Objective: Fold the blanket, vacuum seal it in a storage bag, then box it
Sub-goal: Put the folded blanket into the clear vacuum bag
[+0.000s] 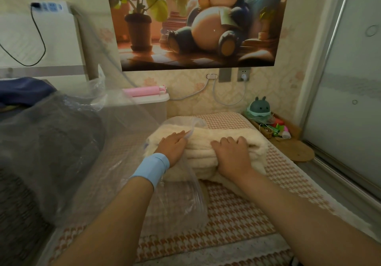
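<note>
A person's two hands work on a cream blanket [256, 143], folded into a thick stack at the centre of the frame on a bed cover [237, 214] in an orange-and-white houndstooth pattern. The stack's left end sits inside the mouth of a clear plastic storage bag [179, 199], which billows up and away to the left. The left hand [172, 148], a pale blue band on its wrist, lies flat on top of the blanket with fingers straight, their tips at the bag's rim. The right hand [231, 155] presses the near side of the stack, fingers curled over its top edge in a grip. Behind the bed, at centre left, a pink hand pump [144, 91] rests on the white lid of a translucent box [152, 109]. A large cartoon poster [198, 22] hangs on the patterned wall above wall sockets [243, 74]. A small green toy figure [259, 109] stands at right, near a frosted sliding door [350, 80].
</note>
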